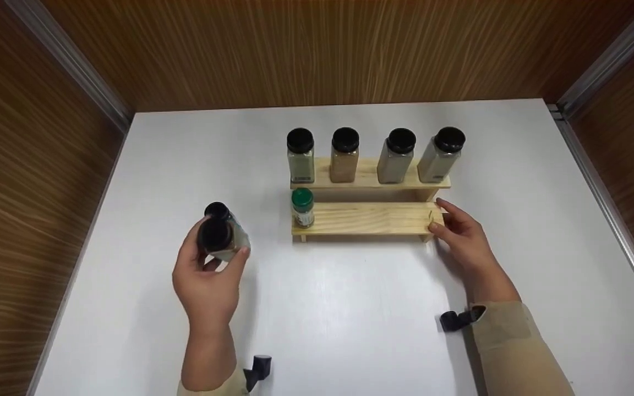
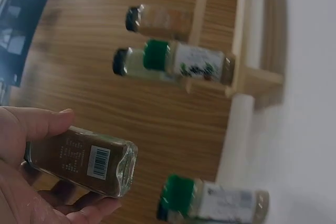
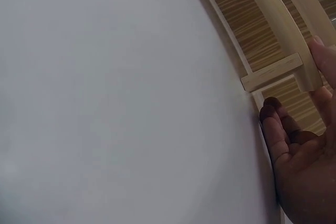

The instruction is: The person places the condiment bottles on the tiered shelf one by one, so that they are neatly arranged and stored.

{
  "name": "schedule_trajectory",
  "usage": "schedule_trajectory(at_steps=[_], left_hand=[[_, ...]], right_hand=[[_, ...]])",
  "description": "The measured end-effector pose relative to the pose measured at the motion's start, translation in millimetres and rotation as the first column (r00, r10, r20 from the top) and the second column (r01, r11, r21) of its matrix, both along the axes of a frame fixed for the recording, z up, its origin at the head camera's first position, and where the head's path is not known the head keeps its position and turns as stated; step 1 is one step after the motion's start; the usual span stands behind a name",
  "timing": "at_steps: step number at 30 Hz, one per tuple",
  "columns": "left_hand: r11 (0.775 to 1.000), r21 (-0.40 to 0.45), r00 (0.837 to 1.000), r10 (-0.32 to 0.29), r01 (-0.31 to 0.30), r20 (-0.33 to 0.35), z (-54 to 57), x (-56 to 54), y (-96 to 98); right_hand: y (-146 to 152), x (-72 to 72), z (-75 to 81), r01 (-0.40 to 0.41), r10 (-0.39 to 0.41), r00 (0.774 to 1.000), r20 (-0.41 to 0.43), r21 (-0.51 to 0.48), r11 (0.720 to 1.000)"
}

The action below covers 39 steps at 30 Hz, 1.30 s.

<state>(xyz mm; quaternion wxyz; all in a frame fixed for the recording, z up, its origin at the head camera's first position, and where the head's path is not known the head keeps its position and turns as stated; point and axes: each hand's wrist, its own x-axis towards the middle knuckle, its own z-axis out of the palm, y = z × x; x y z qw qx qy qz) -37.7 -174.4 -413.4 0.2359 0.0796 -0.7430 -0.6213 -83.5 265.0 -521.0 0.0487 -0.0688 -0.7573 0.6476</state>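
Observation:
My left hand [image 1: 207, 286] grips a glass spice jar [image 2: 79, 163] of brown powder, black-lidded in the head view, with a barcode on its side. Just beyond it shows a second black lid [image 1: 217, 210], its jar mostly hidden. A green-capped spice bottle [image 2: 228, 203] stands near that hand in the left wrist view. My right hand [image 1: 468, 239] holds the right end of a two-tier wooden spice rack [image 1: 372, 217], thumb on the lower board. Several black-lidded jars [image 1: 344, 165] line the upper tier. One green-capped bottle [image 1: 303, 209] stands at the lower tier's left end.
The rack stands on a white table [image 1: 344, 308]. Brown wood-grain panels [image 1: 328, 55] enclose the back and both sides, with metal strips [image 1: 75, 60] at the corners. Black wrist mounts [image 1: 457, 320] stick out from the sleeves.

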Motion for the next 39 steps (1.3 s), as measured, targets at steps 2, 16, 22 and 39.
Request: schedule_trajectory(at_steps=[2, 16, 22, 39], left_hand=[[1.000, -0.011, 1.000, -0.025, 0.024, -0.017, 6.3, -2.2, 8.1], [0.983, -0.115, 0.981, -0.156, 0.143, -0.112, 17.7, -21.3, 63.4], [0.971, -0.157, 0.971, -0.201, 0.180, -0.131, 11.8, -29.2, 89.7], [0.925, -0.266, 0.950, -0.302, 0.272, -0.078, -21.9, -34.0, 140.4]], right_hand=[[0, -0.3, 0.0, 0.003, -0.003, 1.000, -0.001, -0.008, 1.000], [-1, -2.5, -5.3, -0.010, 0.010, 1.000, -0.002, 0.043, 0.999], [0, -1.4, -6.0, 0.002, -0.001, 1.000, -0.013, 0.030, 1.000], [0, 1.1, -3.2, -0.009, 0.009, 1.000, -0.012, 0.056, 0.998]])
